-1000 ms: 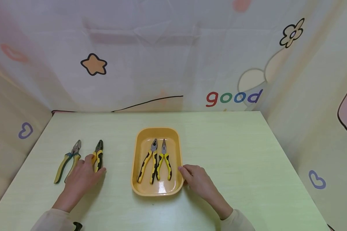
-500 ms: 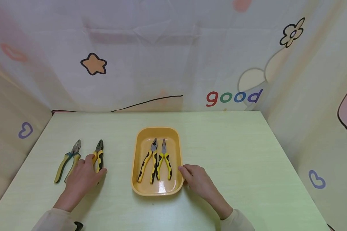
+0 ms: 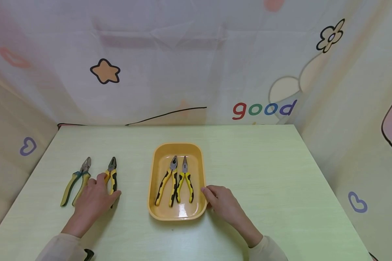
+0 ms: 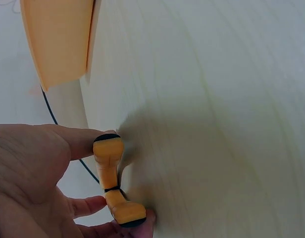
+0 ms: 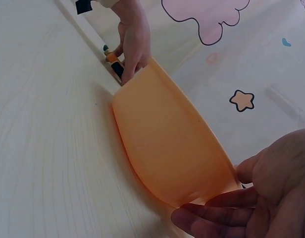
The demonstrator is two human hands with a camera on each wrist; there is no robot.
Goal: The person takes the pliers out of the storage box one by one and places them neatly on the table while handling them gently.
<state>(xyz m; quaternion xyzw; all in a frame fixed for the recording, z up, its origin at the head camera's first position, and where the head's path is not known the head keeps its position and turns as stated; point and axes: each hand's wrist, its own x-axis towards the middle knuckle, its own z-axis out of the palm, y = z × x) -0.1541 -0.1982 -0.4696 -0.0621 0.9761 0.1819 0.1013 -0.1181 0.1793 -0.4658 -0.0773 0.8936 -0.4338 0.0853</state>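
Observation:
On the left of the table, my left hand (image 3: 93, 199) holds a pair of pliers (image 3: 113, 175) with yellow-and-black handles. The left wrist view has the handle ends (image 4: 109, 161) between thumb and fingers. Just left of that hand lies another pair of pliers (image 3: 76, 178) with green handles, partly covered by the hand. My right hand (image 3: 223, 203) grips the right rim of a yellow tray (image 3: 173, 216), thumb on top and fingers below. Inside the tray, combination pliers (image 3: 174, 174) lie beside smaller long-nose pliers (image 3: 184, 172).
A pale wood-grain table (image 3: 264, 174) carries everything. Printed curtains (image 3: 170, 72) hang along its back and both sides. The tray stands near the middle, with a gap between it and the left hand.
My left thumb shifts very slightly along the held pliers, and a lower handle end now shows beneath it. The right hand, the tray and the other pliers stay put.

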